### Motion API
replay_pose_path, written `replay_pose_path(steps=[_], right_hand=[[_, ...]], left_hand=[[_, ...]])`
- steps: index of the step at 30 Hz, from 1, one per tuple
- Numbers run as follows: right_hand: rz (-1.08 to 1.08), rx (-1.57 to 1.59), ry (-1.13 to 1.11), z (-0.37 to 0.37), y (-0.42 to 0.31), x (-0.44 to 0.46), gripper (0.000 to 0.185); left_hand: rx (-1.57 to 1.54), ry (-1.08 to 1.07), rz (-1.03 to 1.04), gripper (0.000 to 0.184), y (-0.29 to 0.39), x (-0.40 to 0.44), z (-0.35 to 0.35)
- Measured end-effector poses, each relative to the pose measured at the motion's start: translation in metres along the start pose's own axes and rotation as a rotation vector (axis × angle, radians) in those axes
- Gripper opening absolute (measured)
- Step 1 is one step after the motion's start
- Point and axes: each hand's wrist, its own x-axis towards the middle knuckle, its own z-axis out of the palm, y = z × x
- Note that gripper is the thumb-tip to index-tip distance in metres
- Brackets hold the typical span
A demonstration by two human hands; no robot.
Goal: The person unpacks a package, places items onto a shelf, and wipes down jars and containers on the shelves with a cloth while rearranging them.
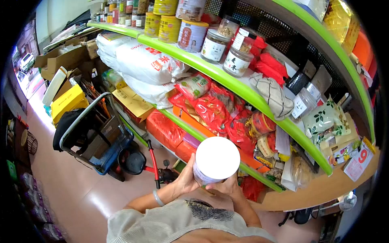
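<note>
Between my two hands is a round canister (217,158) with a white lid facing up at me; a strip of its pale purple printed side shows below the lid. My left hand (187,177), with a bangle on the wrist, wraps the canister's left side. Around the lower right side curls my right hand (227,186), partly hidden under the lid. A similar white-lidded purple canister (192,35) stands on the green-edged shelf (178,52) ahead, beside yellow cans (168,28).
Jars (236,61) and a cloth pouch (273,95) line the shelf. White sacks (142,65) and red packages (212,107) fill the level below. A hand cart (95,141) and a small tricycle (153,162) stand on the floor to the left.
</note>
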Motion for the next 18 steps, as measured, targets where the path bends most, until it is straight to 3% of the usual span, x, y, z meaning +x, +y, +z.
replay_pose_path(steps=[6, 10, 11, 18], right_hand=[[0.174, 0.376, 0.200, 0.005, -0.007, 0.009, 0.107], [0.206, 0.500, 0.330, 0.000, -0.014, 0.018, 0.103], [0.218, 0.515, 0.353, -0.002, -0.016, 0.019, 0.103], [0.243, 0.664, 0.389, -0.004, -0.024, 0.032, 0.100]], left_hand=[[0.081, -0.029, 0.035, 0.072, 0.006, -0.012, 0.024], [0.221, -0.247, 0.133, 0.064, 0.004, -0.014, 0.021], [0.254, -0.311, 0.113, 0.073, 0.002, -0.012, 0.014], [0.345, -0.240, 0.208, 0.071, 0.005, -0.014, 0.015]])
